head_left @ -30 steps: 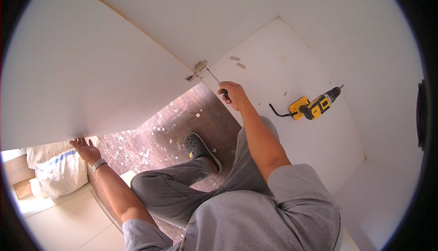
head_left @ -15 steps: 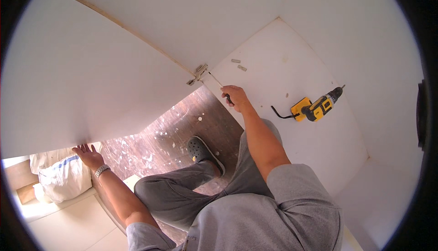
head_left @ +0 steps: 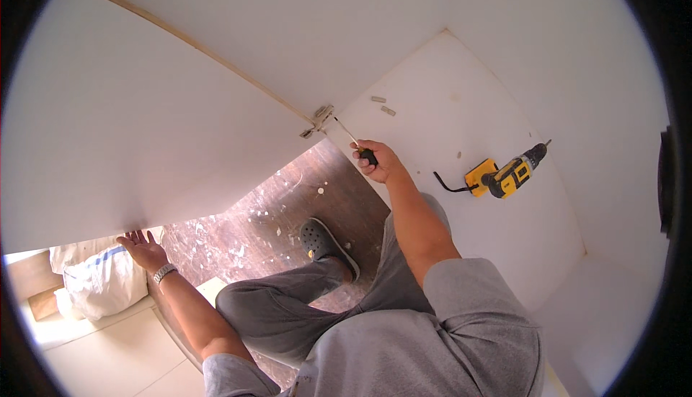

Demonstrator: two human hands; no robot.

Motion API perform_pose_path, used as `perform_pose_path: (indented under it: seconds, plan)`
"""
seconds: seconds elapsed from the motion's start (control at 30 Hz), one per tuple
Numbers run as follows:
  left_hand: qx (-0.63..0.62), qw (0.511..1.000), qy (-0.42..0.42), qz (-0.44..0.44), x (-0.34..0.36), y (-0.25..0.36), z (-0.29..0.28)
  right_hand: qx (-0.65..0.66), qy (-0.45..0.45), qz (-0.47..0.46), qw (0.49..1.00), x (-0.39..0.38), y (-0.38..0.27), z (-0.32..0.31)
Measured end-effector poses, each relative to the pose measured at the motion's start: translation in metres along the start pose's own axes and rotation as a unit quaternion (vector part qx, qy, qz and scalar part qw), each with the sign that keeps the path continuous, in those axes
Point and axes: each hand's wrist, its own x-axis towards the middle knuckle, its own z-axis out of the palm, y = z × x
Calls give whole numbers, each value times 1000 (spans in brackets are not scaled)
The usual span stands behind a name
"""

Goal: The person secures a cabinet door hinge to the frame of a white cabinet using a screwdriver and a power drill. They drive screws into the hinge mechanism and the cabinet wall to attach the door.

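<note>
My right hand (head_left: 376,160) is closed round the dark handle of a screwdriver (head_left: 347,131). Its thin shaft points up and left, the tip close to a metal hinge (head_left: 318,121); whether it touches a screw I cannot tell. That hinge sits at the corner where the white door panel (head_left: 158,130) meets the white cabinet wall (head_left: 310,29). At the panel's lower edge, my left hand (head_left: 145,251) rests with fingers spread, the fingertips partly hidden behind it.
A yellow and black cordless drill (head_left: 510,175) lies on the white cabinet base (head_left: 504,238). Two small metal pieces (head_left: 383,106) lie near the back. White sacks (head_left: 108,278) stand at lower left. My clog (head_left: 328,247) is on the paint-spotted dark floor (head_left: 288,191).
My right hand has rolled on the screwdriver handle, showing more of its end. The whole view has shifted slightly; my left hand keeps its place on the panel edge.
</note>
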Motion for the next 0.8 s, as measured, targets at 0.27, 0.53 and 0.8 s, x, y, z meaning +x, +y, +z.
perform_pose_path:
  seconds: [0.27,0.53,0.8]
  plan:
    - [38,999,-38,3,1,6,-13,-212,130,-56,967,-4,-4,25]
    - [28,999,-38,4,-3,5,-6,-373,204,-189,885,-7,7,30]
    - [41,998,-39,-10,-7,8,1,-338,181,-147,912,-6,-7,31]
